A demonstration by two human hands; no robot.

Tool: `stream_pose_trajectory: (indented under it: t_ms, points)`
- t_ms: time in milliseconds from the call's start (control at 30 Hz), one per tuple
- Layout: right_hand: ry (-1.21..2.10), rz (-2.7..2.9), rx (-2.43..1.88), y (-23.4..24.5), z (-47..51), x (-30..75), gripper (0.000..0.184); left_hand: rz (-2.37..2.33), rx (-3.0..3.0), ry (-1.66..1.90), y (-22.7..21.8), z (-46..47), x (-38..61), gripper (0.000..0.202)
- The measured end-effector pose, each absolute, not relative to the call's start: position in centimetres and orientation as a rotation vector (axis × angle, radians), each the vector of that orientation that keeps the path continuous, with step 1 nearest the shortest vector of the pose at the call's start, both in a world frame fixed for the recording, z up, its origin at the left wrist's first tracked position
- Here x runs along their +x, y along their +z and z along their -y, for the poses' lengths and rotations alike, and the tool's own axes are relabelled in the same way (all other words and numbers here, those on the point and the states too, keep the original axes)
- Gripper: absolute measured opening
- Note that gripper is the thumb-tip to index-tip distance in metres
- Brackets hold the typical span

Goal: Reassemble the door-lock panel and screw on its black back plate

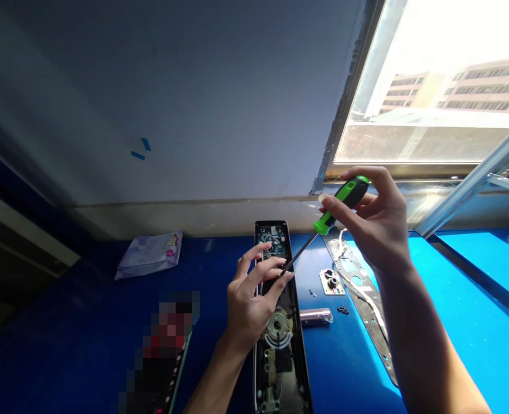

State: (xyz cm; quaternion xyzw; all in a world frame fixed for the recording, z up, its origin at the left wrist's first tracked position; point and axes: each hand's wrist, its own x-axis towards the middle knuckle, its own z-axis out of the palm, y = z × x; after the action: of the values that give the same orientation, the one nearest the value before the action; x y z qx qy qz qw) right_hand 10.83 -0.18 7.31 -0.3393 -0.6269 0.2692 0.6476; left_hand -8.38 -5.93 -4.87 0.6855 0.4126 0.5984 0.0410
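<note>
My right hand point(377, 221) is wrapped round the green and black handle of a screwdriver point(343, 204). Its thin shaft slants down and left to a tip over an opened door-lock body point(282, 345), a long black case with a circuit board point(274, 238) at its far end. My left hand point(252, 302) hovers over the case with fingers spread. Thumb and forefinger tips meet the screwdriver tip. Whether they pinch a screw there is too small to see.
A metal cover plate point(366, 305) with a white cable lies right of the case. A small square part point(332, 282), loose screws point(343, 309) and a silver cylinder point(317, 316) sit between them. A plastic packet point(150, 253) lies far left. The blue table point(85, 322) meets a wall; a window is at right.
</note>
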Motion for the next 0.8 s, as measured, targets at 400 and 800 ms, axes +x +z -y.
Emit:
stream_pose_trajectory:
  t_ms: [400, 800]
  points:
    - [0.645, 1.652, -0.796, 8.1, 2.0, 11.2, 0.073, -1.391, 2.275, 1.787, -4.7, 6.0, -8.5, 0.030]
    - [0.264, 1.879, -0.648, 6.7, 1.9, 10.9, 0.056, -1.700, 2.130, 1.434, -4.3, 5.9, -8.5, 0.034]
